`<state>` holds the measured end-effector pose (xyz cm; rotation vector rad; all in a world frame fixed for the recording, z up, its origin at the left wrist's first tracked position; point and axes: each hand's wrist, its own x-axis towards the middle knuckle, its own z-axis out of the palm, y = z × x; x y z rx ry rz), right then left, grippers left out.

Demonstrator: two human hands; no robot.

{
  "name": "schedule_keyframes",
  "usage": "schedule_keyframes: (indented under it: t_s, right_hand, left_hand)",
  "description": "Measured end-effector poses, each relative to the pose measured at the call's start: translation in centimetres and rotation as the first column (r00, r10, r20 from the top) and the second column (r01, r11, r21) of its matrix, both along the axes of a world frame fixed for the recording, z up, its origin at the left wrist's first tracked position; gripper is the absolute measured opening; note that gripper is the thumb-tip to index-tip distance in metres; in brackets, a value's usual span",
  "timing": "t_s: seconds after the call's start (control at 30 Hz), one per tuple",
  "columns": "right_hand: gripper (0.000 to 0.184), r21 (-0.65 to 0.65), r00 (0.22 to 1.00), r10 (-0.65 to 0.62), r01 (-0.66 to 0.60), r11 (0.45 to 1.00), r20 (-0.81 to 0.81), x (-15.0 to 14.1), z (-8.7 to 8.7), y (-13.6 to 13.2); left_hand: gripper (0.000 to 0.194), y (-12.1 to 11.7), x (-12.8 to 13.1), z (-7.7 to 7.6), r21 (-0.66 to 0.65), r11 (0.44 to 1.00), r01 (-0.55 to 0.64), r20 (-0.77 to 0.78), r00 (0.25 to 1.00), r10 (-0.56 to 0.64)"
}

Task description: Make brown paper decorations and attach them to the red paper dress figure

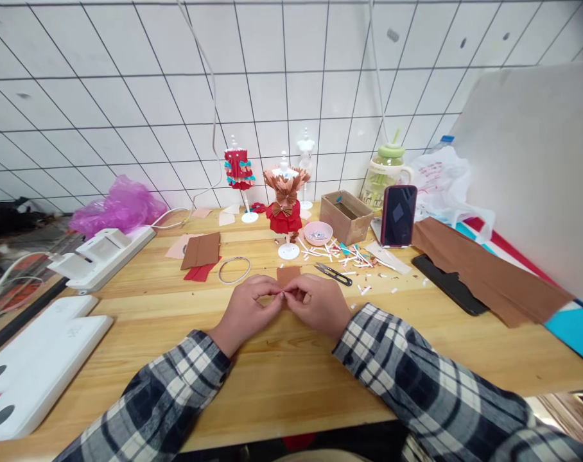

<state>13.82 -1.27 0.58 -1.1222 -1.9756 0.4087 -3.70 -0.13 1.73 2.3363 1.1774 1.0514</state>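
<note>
My left hand (253, 307) and my right hand (319, 303) meet at the middle of the wooden table, thumbs and forefingers pinched together. Between the fingertips is the near edge of a small brown piece of crepe paper (288, 276); the rest of it shows just beyond them. Thread snips (334, 274) lie close to the right hand. A metal ring (234, 270) rests beyond the left hand. Straight ahead stands a mini dress form (288, 250) in a red skirt (286, 220) with pleated brown bows (287, 196).
White paper strips (354, 256) lie scattered around a pink bowl (318, 232) and a cardboard box (345, 218). A phone (399, 216) stands upright at right, near brown crepe paper (484, 266). At left are folded brown paper (201, 249) and a power strip (111, 260).
</note>
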Motion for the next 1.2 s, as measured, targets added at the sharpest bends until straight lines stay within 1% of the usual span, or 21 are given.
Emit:
schedule_keyframes:
  t_s: [0.1,0.17,0.23,0.27,0.33,0.4,0.47,0.53,0.7,0.77,0.9,0.97,1.1,1.2]
  right_hand:
    - [0.005,-0.01,0.999,-0.036,0.036,0.999,0.013,-0.1,0.2,0.0]
    - [0.003,-0.041,0.998,-0.054,0.053,0.998,-0.012,-0.1,0.3,0.0]
    - [0.003,-0.104,0.995,-0.06,0.052,0.993,-0.075,-0.2,0.3,0.1]
    - [0.003,-0.155,0.991,-0.06,0.041,0.987,-0.123,-0.3,0.2,0.2]
    - [0.003,-0.287,0.968,-0.059,-0.013,0.958,-0.244,-0.5,0.0,0.4]
    - [0.004,-0.408,0.928,-0.058,-0.106,0.907,-0.369,-0.6,-0.2,0.7]
    - [0.005,-0.472,0.888,-0.057,-0.188,0.861,-0.457,-0.6,-0.3,1.1]
    - [0.007,-0.486,0.874,-0.061,-0.208,0.849,-0.481,-0.6,-0.3,1.3]
    - [0.014,-0.485,0.883,-0.06,-0.198,0.852,-0.466,-0.3,-0.2,1.5]
    - [0.015,-0.462,0.896,-0.048,-0.182,0.868,-0.442,-0.2,-0.3,1.5]
    - [0.014,-0.338,0.944,-0.022,-0.096,0.936,-0.33,-0.4,-0.7,1.2]
    - [0.015,-0.268,0.965,-0.01,-0.063,0.961,-0.263,-0.5,-0.7,1.0]
    - [0.018,-0.135,0.996,-0.015,0.003,0.991,-0.09,-0.5,-0.4,0.5]
    - [0.018,-0.06,0.999,-0.031,0.033,0.998,0.03,-0.4,-0.1,0.2]
  left_hand:
    - [0.012,-0.2,0.4,-0.1,-0.052,0.998,-0.022,0.039,0.999,0.024]
    - [0.012,-0.2,0.6,-0.2,-0.098,0.995,-0.023,0.06,0.998,0.029]
    - [0.014,-0.1,0.7,-0.3,-0.146,0.989,-0.017,0.079,0.996,0.029]
    - [0.015,-0.1,0.7,-0.3,-0.168,0.986,-0.016,0.087,0.996,0.031]
    - [0.015,-0.1,0.6,-0.4,-0.197,0.98,-0.017,0.106,0.994,0.039]
    - [0.015,0.0,0.5,-0.6,-0.209,0.978,-0.011,0.132,0.99,0.039]
    - [0.016,0.2,0.4,-0.7,-0.229,0.973,0.017,0.159,0.987,0.02]
    - [0.018,0.3,0.3,-0.8,-0.262,0.964,0.049,0.181,0.983,-0.001]
    - [0.022,0.5,-0.1,-1.0,-0.309,0.946,0.1,0.229,0.973,-0.028]
    - [0.023,0.5,-0.3,-1.0,-0.326,0.939,0.109,0.246,0.969,-0.027]
    - [0.023,0.5,-0.4,-0.9,-0.339,0.939,0.057,0.235,0.972,0.026]
    - [0.024,0.5,-0.3,-0.9,-0.335,0.942,0.02,0.223,0.973,0.058]
    - [0.022,0.5,-0.2,-0.6,-0.315,0.947,-0.069,0.191,0.972,0.134]
    - [0.02,0.6,-0.1,-0.5,-0.318,0.945,-0.073,0.18,0.974,0.136]
